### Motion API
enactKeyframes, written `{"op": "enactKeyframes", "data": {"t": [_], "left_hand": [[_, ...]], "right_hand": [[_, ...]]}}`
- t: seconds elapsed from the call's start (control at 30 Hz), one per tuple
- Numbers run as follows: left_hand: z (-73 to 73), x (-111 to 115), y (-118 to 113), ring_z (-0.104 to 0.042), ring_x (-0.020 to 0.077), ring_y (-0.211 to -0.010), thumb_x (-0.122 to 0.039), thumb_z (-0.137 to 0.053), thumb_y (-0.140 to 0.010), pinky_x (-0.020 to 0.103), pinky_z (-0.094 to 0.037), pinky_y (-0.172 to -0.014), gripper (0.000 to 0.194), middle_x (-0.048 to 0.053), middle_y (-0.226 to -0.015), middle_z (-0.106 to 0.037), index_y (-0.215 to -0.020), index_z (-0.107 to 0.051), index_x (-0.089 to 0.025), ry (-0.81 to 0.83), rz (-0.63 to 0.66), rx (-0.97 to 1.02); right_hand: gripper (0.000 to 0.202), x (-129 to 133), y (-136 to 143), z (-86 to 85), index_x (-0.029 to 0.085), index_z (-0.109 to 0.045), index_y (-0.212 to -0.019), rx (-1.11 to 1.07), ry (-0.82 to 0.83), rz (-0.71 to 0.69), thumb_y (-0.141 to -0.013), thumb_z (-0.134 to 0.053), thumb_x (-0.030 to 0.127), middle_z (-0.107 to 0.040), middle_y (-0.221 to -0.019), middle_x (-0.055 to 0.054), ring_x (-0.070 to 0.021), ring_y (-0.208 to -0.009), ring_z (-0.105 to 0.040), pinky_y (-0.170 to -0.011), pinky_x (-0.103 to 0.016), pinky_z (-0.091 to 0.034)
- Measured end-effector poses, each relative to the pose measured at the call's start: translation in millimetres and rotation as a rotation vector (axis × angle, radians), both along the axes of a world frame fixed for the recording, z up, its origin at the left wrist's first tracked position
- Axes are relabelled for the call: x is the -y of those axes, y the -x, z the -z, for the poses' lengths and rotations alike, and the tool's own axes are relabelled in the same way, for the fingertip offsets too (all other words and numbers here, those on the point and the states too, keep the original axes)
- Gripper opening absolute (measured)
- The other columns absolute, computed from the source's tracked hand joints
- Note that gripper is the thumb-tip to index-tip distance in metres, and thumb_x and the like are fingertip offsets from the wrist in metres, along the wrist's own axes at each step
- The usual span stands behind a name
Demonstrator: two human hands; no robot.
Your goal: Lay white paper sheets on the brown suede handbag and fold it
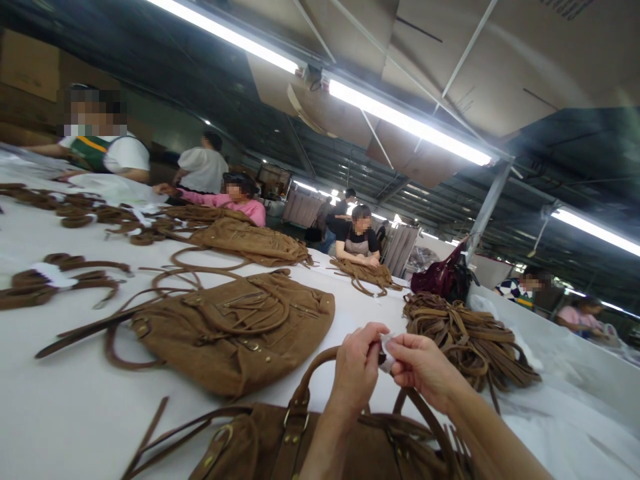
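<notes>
while left hand (358,367) and right hand (424,368) pinch white wrapping (386,345), the brown bag (373,450) lies below.

Near bag (367,450) cropped (below), ceiling lettering (565,8) illegible

We have the near bag (367,447) closest on the table (60,387), a second bag (240,333) behind it to the left, a third bag (250,243) behind that. Strap pile (465,333) sits right; we've handle bundles (25,293) far left.
</notes>
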State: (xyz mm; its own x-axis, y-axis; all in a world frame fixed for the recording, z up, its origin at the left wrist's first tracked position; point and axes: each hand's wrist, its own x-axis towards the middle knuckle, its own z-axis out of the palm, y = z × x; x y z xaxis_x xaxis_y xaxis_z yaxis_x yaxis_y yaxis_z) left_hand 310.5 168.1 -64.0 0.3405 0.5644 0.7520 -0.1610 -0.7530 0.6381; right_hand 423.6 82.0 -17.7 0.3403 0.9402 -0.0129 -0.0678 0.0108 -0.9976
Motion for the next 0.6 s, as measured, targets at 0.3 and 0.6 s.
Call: {"op": "enactKeyframes", "data": {"t": [0.3,0.6], "left_hand": [[-1.5,1.1,2.7,-0.054,0.0193,-0.085,-0.010,-0.039,-0.085,0.032,-0.039,-0.079,0.025,0.001,-0.087,-0.061,-0.094,-0.058,-0.023,-0.035,-0.007,-0.031],[-7.1,5.2,5.5,-0.052,0.0184,-0.082,-0.011,-0.041,-0.085,0.029,-0.037,-0.074,0.016,0.000,-0.083,-0.058,-0.086,-0.052,-0.023,-0.008,-0.054,-0.042]], "right_hand": [[0.040,-4.1,1.3,-0.5,0.013,-0.062,-0.081,-0.058,-0.009,0.063,-0.059,-0.089,0.034,-0.060,-0.058,0.002,-0.0071,-0.046,-0.056,-0.046,-0.015,-0.053],[0.048,-5.2,11.4,2.6,0.015,-0.058,-0.084,0.026,-0.081,0.115,-0.059,-0.087,0.044,-0.059,-0.056,0.004,-0.0064,-0.048,-0.054,-0.046,-0.015,-0.053]]}}
